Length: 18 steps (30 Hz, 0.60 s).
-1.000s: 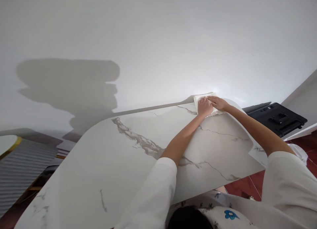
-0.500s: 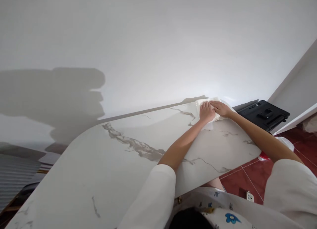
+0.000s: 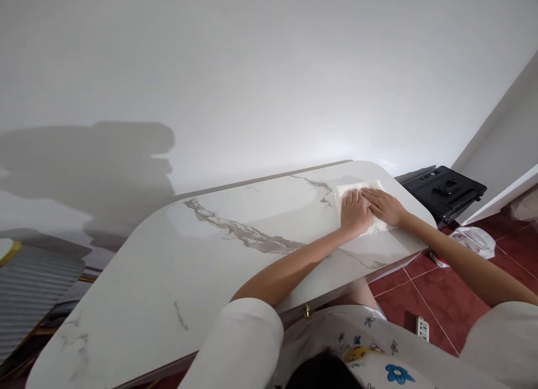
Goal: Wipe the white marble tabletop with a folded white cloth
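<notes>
A white cloth (image 3: 345, 188) lies spread on the right part of a white marble-patterned tabletop (image 3: 159, 265). My left hand (image 3: 355, 211) rests flat on the cloth, pressing it against the surface. Beside it and touching it, my right hand (image 3: 383, 206) also lies flat on the cloth with its fingers stretched toward the left hand. The palms and the part of the cloth under them are hidden.
The table's back edge runs along a white wall (image 3: 269, 80). A black case (image 3: 445, 191) stands past the right end. On the red tiled floor are a white plastic bag (image 3: 474, 242) and a power strip (image 3: 422, 328). A grey ribbed object (image 3: 37, 288) is at left.
Both hands and the cloth have moved from the table's back edge toward me. My view has shifted slightly, showing more of the near table edge.
</notes>
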### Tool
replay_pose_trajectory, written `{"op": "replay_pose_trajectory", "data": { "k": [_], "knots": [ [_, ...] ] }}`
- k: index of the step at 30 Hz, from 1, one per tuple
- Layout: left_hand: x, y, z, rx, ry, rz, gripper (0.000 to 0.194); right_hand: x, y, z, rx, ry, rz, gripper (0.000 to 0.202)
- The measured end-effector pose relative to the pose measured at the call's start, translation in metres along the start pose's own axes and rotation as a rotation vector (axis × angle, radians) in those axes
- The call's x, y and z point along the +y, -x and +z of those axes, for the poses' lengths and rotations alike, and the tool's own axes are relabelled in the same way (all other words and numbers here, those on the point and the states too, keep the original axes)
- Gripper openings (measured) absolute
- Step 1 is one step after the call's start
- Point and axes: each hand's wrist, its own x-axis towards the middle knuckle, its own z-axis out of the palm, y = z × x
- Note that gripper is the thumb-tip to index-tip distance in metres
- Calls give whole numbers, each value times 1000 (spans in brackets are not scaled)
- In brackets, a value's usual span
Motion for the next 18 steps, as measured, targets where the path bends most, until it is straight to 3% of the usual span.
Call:
{"op": "replay_pose_trajectory", "data": {
  "k": [5, 10, 14, 18],
  "knots": [
    [17, 41, -10, -32, 41, -15, 52, -31, 33, -14, 6, -11, -21, 49],
    [36, 68, -12, -41, 76, -2, 53, -44, 67, -24, -9, -30, -8, 49],
    [52, 74, -7, -37, 79, 69, 53, -40, 88, -32, -9, -48, 27, 49],
    [66, 65, 3, -25, 91, 133, 53, -24, 101, -42, -18, -62, 77, 49]
  ]
}}
